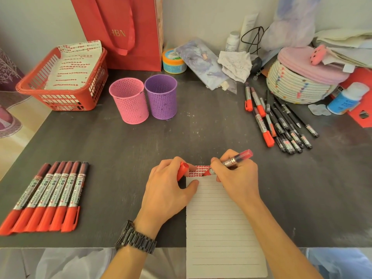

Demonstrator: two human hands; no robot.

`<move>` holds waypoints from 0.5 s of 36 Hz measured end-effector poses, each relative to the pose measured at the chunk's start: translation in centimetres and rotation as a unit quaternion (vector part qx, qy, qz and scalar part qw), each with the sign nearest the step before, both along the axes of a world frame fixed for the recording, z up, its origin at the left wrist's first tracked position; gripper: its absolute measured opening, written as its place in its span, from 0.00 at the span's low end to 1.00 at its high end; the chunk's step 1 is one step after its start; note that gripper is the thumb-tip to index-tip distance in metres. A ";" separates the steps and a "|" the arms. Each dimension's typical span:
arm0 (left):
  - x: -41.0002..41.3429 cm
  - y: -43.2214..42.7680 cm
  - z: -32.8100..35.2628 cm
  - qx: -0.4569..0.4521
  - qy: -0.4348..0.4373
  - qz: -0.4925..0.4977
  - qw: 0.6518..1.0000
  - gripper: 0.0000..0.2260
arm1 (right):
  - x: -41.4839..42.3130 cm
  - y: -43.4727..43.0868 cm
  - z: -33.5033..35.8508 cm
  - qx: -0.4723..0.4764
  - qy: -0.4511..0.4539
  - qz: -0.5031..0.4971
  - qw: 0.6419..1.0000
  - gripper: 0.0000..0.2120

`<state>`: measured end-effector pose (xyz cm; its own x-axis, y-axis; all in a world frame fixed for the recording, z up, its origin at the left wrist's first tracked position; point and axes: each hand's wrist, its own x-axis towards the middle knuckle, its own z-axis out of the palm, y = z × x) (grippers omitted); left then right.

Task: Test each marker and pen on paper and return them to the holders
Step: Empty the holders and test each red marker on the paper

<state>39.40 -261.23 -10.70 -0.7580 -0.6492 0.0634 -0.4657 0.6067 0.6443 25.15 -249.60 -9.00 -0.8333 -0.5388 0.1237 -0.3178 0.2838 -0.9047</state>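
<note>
Marker (231, 162) is pinched in the right hand (237, 178), tip at the top of the paper (219, 218) on the bench (120, 141); cap (182, 171) is gripped in the left hand (167, 188); paper best pinned flat, strokes kept short

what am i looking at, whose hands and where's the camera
No machine: a camera worn on a person's head looks down at their bare hands over a dark grey table. The right hand grips an uncapped red marker pen, tip on a lined white paper sheet with red test marks. The left hand holds the red plastic cap and rests on the sheet. Six red-capped markers lie in a row at left, a pile of markers and pens at right; a perforated pink cup and a purple cup stand behind.
</note>
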 end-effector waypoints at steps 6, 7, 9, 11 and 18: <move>0.1 0.1 0.1 -0.001 0.009 0.000 1.000 0.13 | 0.0 0.1 -0.1 0.000 -0.003 0.001 1.000 0.14; 0.1 0.0 0.1 -0.001 0.011 -0.001 1.000 0.13 | 0.0 0.1 -0.1 0.001 -0.003 0.000 1.000 0.13; 0.0 0.0 0.1 -0.001 0.011 0.000 1.000 0.13 | 0.0 0.1 -0.1 -0.002 -0.006 -0.001 1.000 0.13; 0.0 0.0 0.1 -0.001 0.010 0.000 1.000 0.13 | 0.0 0.1 -0.1 -0.005 -0.007 -0.001 1.000 0.14; 0.0 0.1 0.1 -0.003 0.011 0.002 1.000 0.13 | -0.1 0.1 -0.2 -0.006 -0.008 0.001 1.000 0.15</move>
<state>39.44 -261.13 -10.59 -0.7541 -0.6513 0.0848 -0.4530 0.6093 0.6508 25.08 -249.52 -9.17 -0.8340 -0.5393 0.1168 -0.3037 0.2719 -0.9131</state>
